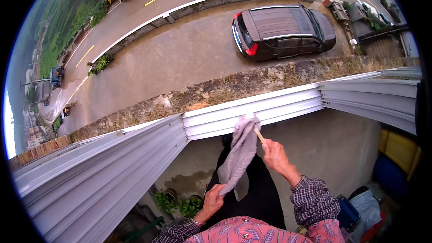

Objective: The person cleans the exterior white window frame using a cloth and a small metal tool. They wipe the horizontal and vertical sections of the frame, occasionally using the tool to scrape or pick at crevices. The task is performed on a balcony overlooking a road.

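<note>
A damp-looking greyish-pink cloth [241,148] hangs in front of me, its upper end draped over the end of a thin wooden stick [260,135]. My right hand [277,155] grips the stick's lower end. Pinched in my left hand [213,198] is the lower end of the cloth, so that it stretches between both hands. Behind the cloth's upper end runs the white ribbed window frame [216,119]; whether the cloth touches it, I cannot tell. The stick's far end is hidden under the cloth.
Opened window panels flank me, a left one [108,172] and a right one [371,96]. Beyond the frame lies a mossy concrete ledge [236,84], with a parked dark car [283,32] far below. Potted plants [189,206] stand at lower left, bags [366,209] at lower right.
</note>
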{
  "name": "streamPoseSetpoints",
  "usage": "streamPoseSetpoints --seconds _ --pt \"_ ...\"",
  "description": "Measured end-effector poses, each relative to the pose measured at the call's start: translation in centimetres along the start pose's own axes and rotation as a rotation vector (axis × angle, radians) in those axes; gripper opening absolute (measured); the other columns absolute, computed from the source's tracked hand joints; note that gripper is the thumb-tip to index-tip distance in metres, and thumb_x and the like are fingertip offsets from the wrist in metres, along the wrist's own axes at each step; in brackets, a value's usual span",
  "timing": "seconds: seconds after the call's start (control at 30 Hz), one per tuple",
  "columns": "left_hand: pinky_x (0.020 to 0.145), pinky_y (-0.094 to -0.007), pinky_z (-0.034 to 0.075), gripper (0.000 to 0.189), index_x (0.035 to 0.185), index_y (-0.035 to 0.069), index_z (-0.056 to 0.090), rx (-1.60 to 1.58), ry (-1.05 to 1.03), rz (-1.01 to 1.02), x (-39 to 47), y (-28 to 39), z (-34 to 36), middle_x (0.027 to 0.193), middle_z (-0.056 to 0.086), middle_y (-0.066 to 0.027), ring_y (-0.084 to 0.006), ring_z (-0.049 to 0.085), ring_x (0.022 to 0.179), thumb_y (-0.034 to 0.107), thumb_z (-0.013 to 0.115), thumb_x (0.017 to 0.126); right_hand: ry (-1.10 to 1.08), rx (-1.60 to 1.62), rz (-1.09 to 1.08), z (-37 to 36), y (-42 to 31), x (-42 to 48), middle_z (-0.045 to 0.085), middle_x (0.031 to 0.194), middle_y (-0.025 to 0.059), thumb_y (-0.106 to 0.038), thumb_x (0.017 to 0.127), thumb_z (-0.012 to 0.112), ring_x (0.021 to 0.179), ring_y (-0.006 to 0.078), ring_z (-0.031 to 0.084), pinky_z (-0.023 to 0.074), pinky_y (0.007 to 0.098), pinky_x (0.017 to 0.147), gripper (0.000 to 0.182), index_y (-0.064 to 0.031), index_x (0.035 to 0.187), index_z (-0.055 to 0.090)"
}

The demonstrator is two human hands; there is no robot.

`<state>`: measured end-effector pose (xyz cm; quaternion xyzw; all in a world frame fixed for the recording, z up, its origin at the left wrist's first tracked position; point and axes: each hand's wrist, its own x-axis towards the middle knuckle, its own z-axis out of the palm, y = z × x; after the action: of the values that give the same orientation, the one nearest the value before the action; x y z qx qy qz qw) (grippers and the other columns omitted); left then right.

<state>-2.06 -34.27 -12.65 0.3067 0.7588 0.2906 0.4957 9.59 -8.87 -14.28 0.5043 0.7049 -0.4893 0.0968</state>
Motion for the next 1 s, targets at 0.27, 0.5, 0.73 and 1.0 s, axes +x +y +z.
streamPoseSetpoints --seconds 0.27,0.5,0.73,1.0 --pt "0.067 -0.0305 0.046 0.032 0.104 0.002 0.057 0.038 0.11 -0.129 -2.6 -3.0 -5.8 0.088 0.059 -0.0136 -0.0264 0.059 0.077 -0.004 0.053 0.073 -0.295 0.064 -0.143 9.5 -8.1 2.2 0.055 0.072 0.0275 -0.014 0.086 0.044 0.075 0.0465 0.054 0.0427 0.0505 0.063 0.016 -0.0016 0.087 0.054" --pt "0.069 -0.032 0.046 0.031 0.103 0.002 0.058 -0.013 0.141 -0.185 -2.9 -3.3 -5.9 0.089 0.058 -0.0148 -0.0299 0.06 0.079 -0.002 0.054 0.072 -0.455 0.077 -0.101 11.2 -9.8 3.9 0.06 0.085 0.0268 -0.022 0.087 0.042 0.084 0.0447 0.057 0.0464 0.0505 0.073 0.025 -0.0032 0.093 0.057" --pt "0.066 -0.0299 0.047 0.029 0.101 -0.001 0.057 -0.143 0.102 -0.128 0.4 1.0 -2.0 0.098 0.058 -0.0127 -0.0268 0.059 0.082 0.0 0.059 0.072 -0.489 -0.162 -0.215 6.5 -8.4 5.1 0.06 0.081 0.0243 -0.022 0.088 0.041 0.08 0.0436 0.057 0.0453 0.0514 0.07 0.023 -0.0048 0.097 0.054" --pt "0.09 -0.035 0.041 0.03 0.094 -0.003 0.053 -0.327 0.216 0.097 4.3 6.9 5.5 0.122 0.044 -0.0177 -0.0312 0.049 0.109 0.001 0.061 0.065 -0.393 -0.258 -0.213 -3.9 -1.5 4.8 0.056 0.072 0.0248 -0.02 0.089 0.041 0.07 0.0439 0.055 0.0421 0.0509 0.061 0.019 -0.0033 0.09 0.052"
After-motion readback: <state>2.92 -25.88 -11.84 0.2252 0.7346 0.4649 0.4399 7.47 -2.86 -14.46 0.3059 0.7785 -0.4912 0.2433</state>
